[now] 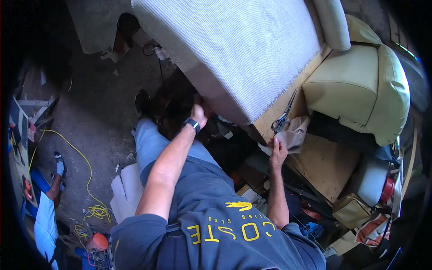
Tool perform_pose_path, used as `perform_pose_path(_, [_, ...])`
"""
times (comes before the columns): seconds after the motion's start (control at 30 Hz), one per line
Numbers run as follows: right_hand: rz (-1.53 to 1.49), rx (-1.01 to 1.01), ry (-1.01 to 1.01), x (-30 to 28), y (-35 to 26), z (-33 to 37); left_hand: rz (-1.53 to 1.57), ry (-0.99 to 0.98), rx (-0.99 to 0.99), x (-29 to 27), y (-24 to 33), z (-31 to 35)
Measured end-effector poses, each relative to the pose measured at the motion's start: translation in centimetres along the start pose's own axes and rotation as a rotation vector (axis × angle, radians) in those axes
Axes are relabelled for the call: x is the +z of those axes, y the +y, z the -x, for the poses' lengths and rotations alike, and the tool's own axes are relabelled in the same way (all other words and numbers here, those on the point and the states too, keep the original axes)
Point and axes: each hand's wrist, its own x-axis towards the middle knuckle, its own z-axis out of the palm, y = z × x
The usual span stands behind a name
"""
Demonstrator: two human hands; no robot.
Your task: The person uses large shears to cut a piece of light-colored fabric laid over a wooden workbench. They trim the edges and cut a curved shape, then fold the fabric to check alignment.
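Note:
A large upholstered piece (243, 49), covered in light grey woven fabric, stands before me with a bare wooden edge along its right side. My left hand (199, 115), with a dark watch at the wrist, is at its lower left edge; the fingers are partly hidden in shadow. At the near corner my right hand (278, 152) is closed, pinching the end of a loose brownish cloth strip (294, 133). Just above that hand, a pair of dark-handled scissors (282, 121) lies on the wooden edge, blades pointing away.
A pale yellow-green armchair (346, 85) stands at the right. Below it are a wooden panel (326, 162), a cushion and other clutter. A yellow cord (90, 173) runs across the floor at left. Another person's light blue clothing (45, 227) shows at lower left.

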Motion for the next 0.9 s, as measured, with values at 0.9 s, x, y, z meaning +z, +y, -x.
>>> perform_pose_path(0.9, [-0.514,0.262,-0.358,-1.1,3.7,-9.0,-0.227,-0.187,0.045,-2.5,-2.1,4.8])
